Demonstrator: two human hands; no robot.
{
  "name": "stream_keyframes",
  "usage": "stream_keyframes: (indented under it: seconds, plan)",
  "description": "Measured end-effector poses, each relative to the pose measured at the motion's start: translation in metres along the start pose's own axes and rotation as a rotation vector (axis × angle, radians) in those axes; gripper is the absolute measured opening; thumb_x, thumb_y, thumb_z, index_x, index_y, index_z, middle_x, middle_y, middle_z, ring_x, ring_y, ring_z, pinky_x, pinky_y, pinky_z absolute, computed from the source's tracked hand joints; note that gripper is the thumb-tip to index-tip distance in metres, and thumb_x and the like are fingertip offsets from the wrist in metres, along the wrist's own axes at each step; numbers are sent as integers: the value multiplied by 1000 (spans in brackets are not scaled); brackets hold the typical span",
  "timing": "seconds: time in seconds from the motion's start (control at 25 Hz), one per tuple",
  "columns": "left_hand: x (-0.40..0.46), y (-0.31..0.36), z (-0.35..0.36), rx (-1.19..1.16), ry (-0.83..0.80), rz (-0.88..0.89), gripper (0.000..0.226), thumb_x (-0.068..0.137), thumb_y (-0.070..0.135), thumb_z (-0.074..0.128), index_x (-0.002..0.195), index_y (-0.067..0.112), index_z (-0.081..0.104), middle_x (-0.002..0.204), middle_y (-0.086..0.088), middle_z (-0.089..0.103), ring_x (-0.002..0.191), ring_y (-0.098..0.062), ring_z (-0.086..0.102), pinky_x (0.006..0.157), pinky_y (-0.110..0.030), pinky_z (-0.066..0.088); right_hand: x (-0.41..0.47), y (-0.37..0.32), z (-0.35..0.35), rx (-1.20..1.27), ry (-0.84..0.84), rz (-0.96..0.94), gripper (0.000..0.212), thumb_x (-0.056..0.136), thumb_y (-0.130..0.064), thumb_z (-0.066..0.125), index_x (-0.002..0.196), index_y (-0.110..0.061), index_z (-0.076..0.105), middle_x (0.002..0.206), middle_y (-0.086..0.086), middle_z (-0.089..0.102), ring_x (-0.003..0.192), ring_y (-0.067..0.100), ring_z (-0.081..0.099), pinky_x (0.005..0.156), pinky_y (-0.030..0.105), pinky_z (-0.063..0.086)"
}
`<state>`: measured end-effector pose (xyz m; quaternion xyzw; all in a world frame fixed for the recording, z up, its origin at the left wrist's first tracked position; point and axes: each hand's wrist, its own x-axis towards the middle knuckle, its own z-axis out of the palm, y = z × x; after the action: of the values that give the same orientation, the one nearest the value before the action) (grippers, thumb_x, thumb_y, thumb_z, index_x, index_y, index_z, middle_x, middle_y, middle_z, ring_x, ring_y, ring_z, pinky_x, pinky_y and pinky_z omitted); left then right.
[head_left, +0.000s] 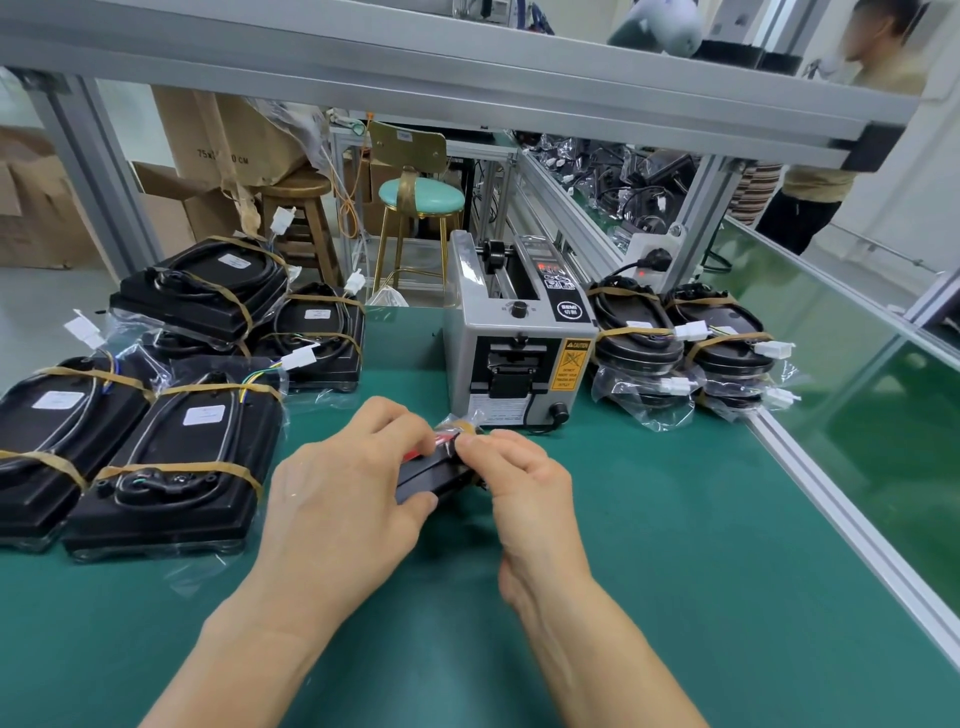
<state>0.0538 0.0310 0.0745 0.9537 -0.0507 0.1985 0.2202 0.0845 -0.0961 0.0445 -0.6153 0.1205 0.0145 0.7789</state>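
Note:
A small black block (434, 475) in clear plastic, with a red stripe and a bit of tan tape at its far end, lies between my hands at the middle of the green table (649, 545). My left hand (343, 499) grips the block from the left, thumb under its near edge and fingers curled over the top. My right hand (524, 493) pinches the block's right end with curled fingers. Much of the block is hidden by my fingers.
A grey tape dispenser (519, 338) stands just beyond my hands. Several bagged black units bound with tan tape lie at the left (171, 457) and stacked at the right (680, 343). Stools, cardboard boxes and an aluminium frame stand behind. A person stands at the far right.

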Motion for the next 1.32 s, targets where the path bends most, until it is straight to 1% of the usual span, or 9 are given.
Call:
stream_keyframes:
  seconds: [0.08,0.24,0.32,0.6,0.76,0.92,1.04,1.24,1.32]
  plan:
    - [-1,0,0,-6,6,0,29,66,28,79,87,31,59,99,16,57,71,-28,61,62,-34,47,0,-1,-2,6,-8,3,10,79,-8,72,84,-1,77,121,21,59,98,20,62,92,29,46]
    - [0,1,-1,1,14,-1,29,66,28,79,86,31,58,98,16,57,69,-28,60,61,-33,45,1,-2,-3,32,-49,13,13,81,-7,69,88,2,76,120,24,60,105,27,62,100,36,45]
    - [-1,2,-1,-3,12,6,30,65,27,80,85,30,58,97,15,58,68,-29,60,60,-33,45,1,-3,-3,22,-33,13,11,80,-6,70,87,1,76,121,24,59,99,22,61,95,34,46]
    - [0,2,0,15,23,11,32,63,26,80,79,28,53,92,13,57,62,-30,56,57,-32,42,1,-2,-2,8,-39,16,12,79,-9,72,87,-2,77,124,20,57,106,19,61,91,25,46]
    - [-1,2,1,23,25,20,33,62,24,81,78,27,51,89,11,57,59,-31,55,55,-33,44,2,-3,-2,-26,-49,3,12,80,-10,72,87,-1,77,125,21,54,96,10,58,87,20,44]
    - [-1,3,-1,37,3,21,32,64,26,81,87,32,59,98,15,57,63,-29,60,57,-34,47,1,-2,0,-25,-30,-12,7,79,-9,73,81,-4,78,122,18,57,93,9,60,82,17,44]
    - [-2,3,-1,69,-19,50,42,61,24,84,97,38,68,98,13,59,54,-29,59,50,-32,46,0,-1,1,-27,-9,-22,6,78,-9,74,74,-7,78,119,16,59,99,12,63,87,20,47]
    - [-1,5,1,108,-34,123,45,50,16,89,89,33,74,82,6,61,43,-25,53,40,-27,39,-1,-1,1,-60,25,-44,10,75,-9,75,66,-11,77,113,13,62,96,11,63,89,25,49]
    - [-2,6,1,103,-23,141,44,48,15,89,87,31,74,80,6,62,42,-23,52,40,-25,36,-1,-1,2,-92,37,-66,14,75,-9,75,62,-14,75,110,11,63,95,10,63,84,21,49]
